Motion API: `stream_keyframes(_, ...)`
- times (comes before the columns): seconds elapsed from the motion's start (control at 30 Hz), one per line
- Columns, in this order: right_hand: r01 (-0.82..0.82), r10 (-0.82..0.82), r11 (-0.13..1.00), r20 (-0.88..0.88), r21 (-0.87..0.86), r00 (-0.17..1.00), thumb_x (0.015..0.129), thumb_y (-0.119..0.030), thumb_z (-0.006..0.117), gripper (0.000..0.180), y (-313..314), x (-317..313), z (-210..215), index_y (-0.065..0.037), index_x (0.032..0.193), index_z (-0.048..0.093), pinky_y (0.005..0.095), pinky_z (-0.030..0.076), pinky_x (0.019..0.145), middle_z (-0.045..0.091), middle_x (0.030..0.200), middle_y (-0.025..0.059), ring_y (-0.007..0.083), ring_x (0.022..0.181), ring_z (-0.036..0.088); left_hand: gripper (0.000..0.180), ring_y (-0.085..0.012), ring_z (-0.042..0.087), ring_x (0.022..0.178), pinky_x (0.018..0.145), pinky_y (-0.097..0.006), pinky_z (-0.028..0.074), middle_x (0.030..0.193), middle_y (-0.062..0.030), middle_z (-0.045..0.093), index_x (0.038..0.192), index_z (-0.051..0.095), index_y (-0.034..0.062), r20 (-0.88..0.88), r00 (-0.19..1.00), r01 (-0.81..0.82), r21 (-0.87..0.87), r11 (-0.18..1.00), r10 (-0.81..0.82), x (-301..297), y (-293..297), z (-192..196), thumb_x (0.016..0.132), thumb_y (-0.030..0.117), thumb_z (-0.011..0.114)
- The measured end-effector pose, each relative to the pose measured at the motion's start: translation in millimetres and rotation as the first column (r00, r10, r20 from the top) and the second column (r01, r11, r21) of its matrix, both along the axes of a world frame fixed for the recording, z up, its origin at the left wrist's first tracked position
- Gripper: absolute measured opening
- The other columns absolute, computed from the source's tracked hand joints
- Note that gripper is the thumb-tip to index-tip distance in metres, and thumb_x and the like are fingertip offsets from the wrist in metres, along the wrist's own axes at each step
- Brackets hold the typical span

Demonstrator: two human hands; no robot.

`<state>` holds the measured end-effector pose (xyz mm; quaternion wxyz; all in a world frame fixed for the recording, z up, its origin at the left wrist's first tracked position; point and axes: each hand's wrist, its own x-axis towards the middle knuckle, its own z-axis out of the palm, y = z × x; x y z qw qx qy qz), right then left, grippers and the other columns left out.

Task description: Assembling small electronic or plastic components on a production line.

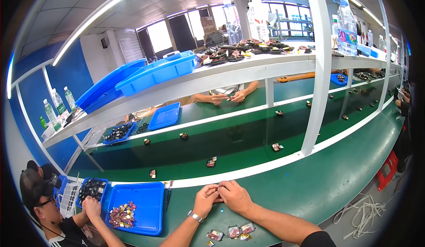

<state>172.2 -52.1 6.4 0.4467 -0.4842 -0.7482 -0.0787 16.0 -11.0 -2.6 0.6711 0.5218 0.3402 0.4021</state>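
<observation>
The left hand [206, 200] and right hand [234, 196] are pressed together, fingers pinched on a small part [218, 198] barely seen, on the green worktop [310, 189]. Small wrapped components [232, 232] lie nearby; a blue tray [150, 202] sits left.

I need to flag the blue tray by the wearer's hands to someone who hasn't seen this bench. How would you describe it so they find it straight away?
Start at the near green worktop and find the left hand with the wristwatch. Just to its left lies a shallow blue tray holding a small heap of red and gold parts. The smaller blue tray beside it is full of black parts instead.
</observation>
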Motion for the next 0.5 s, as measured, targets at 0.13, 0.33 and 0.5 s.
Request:
stream_keyframes(0.13,-0.052,0.055,0.998,-0.075,0.037,0.996,0.077,-0.007,0.068,0.017,-0.2,1.6,6.0,-0.005,0.093,0.065,0.0310,0.055,0.064,0.062,0.101,0.0053,0.0214,0.083,0.062,0.022,-0.0168,0.067,0.086,0.070,-0.028,0.059,0.102,-0.0124,0.067,0.115,0.055,-0.0048,-0.043,0.996,-0.077,0.064,0.995,0.080,2.0,-1.8,-1.8,0.093,-0.001,0.054)
stream_keyframes(0.33,-0.300,0.099,0.923,-0.606,-0.240,0.789,0.080,-0.003,0.068,0.014,2.1,5.0,0.3,-0.001,0.094,0.066,0.0276,0.055,0.067,0.065,0.092,0.0105,0.0193,0.073,0.066,0.023,-0.0161,0.067,0.088,0.069,-0.027,0.059,0.104,-0.0129,0.067,0.116,0.056,-0.0053,-0.138,0.988,-0.048,0.142,0.989,0.068,2.3,-0.2,-6.0,0.094,0.000,0.053)
stream_keyframes(0.5,-0.241,0.059,0.938,-0.571,-0.248,0.819,0.080,-0.005,0.066,0.013,-0.2,3.6,1.6,-0.002,0.093,0.066,0.0323,0.053,0.069,0.064,0.089,0.0091,0.0211,0.074,0.064,0.026,-0.0160,0.066,0.094,0.075,-0.027,0.058,0.110,-0.0123,0.066,0.119,0.055,-0.0051,-0.104,0.993,-0.035,0.207,0.978,0.058,3.3,-3.8,-6.4,0.094,-0.001,0.051)
